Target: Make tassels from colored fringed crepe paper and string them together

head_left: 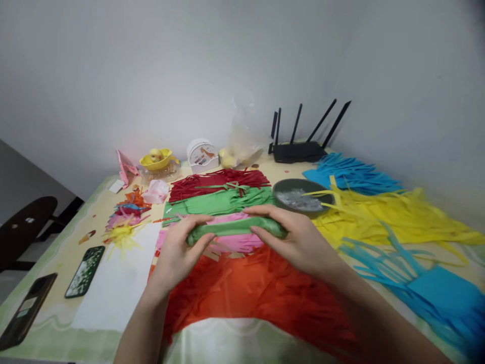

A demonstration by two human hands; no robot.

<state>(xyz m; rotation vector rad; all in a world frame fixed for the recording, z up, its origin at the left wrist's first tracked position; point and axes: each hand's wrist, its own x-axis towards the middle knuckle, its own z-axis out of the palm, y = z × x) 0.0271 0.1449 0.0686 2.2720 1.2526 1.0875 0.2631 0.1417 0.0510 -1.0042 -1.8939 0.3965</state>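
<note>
A rolled green bundle, which looks like tissue paper or thin cloth, (235, 228) lies crosswise between my hands. My left hand (191, 242) closes round its left end, thumb in front. Around the right end, my right hand (282, 230) grips with fingers behind and thumb in front. Below and nearer me spreads a sheet of orange-red fringed paper (237, 280). Behind the bundle lie pink fringed strips (237, 243), partly covered by it. Farther back are green fringed paper (223, 202) and dark red fringed paper (220, 183).
At right lie yellow fringed paper (379, 212) and blue fringed paper (443, 290). A dark bowl (278, 194) holds clear, crumpled material. A black router (299, 151) stands by the wall. On the left are a phone (85, 272), a second dark phone (28, 311) and white paper (113, 298).
</note>
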